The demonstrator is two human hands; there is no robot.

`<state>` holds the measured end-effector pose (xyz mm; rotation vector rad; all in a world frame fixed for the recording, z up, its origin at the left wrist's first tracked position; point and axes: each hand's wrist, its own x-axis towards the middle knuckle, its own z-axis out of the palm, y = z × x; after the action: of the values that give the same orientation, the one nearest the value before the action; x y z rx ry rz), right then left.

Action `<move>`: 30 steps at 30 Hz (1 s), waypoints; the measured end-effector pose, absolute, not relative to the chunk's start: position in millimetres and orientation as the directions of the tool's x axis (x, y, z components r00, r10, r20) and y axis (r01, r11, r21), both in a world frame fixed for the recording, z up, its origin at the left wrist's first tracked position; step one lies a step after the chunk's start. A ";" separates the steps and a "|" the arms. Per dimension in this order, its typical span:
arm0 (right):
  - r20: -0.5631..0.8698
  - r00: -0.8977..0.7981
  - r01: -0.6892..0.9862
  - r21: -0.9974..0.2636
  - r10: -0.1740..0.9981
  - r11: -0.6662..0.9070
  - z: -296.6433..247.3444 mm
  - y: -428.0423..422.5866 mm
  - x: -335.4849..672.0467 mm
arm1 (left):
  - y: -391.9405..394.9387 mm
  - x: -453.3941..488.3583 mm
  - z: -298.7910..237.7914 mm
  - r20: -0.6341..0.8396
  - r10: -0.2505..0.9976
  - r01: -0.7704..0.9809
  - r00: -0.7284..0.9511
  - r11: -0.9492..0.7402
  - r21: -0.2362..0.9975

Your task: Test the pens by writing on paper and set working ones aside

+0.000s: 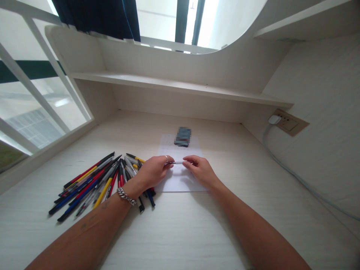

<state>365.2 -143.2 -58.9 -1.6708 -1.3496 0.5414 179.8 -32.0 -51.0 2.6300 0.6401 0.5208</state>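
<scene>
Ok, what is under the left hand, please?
Ballpoint pens and a white paper sheet show around the left hand; what lies directly beneath its palm is covered, so cannot be seen.

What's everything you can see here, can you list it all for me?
Ballpoint pens: roughly twenty, red, blue, black and yellow, loose pile left of the paper.
Paper sheet: one, white, on the desk under the hands.
Blurred object: one, dark grey, far edge of the sheet.
Desk: one, pale wood-grain, under everything.
Shelf: one, white, above the desk.
Wall socket: one, tan, right wall, white plug in it.
Cable: one, pale grey, along the right wall.
Window: one, white frame, left.
Curtain: one, dark blue, top.
Thin metal rod: one, silver, between both hands.
Left hand grip: one, ring on a finger, chain bracelet on the wrist, pinching the rod.
Right hand grip: one, bare, pinching the rod.
</scene>
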 end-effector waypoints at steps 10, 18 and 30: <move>0.232 0.316 0.509 -0.860 0.920 0.042 -60.0 -144.1 366.0 | -31.6 178.6 -53.7 0.289 0.488 0.317 0.824 -0.818 0.480; 0.237 0.320 0.545 -0.838 0.917 0.027 -56.4 -144.0 365.1 | -32.0 178.7 -51.7 0.296 0.479 0.314 0.827 -0.828 0.464; 0.274 0.368 0.531 -0.847 0.889 0.042 -60.0 -145.1 375.4 | -30.2 178.2 -50.2 0.221 0.521 0.388 0.825 -0.805 0.449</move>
<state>375.4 -145.1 -60.0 -1.6229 -1.2921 0.4455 178.2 -30.2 -50.2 2.6185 0.6805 0.4744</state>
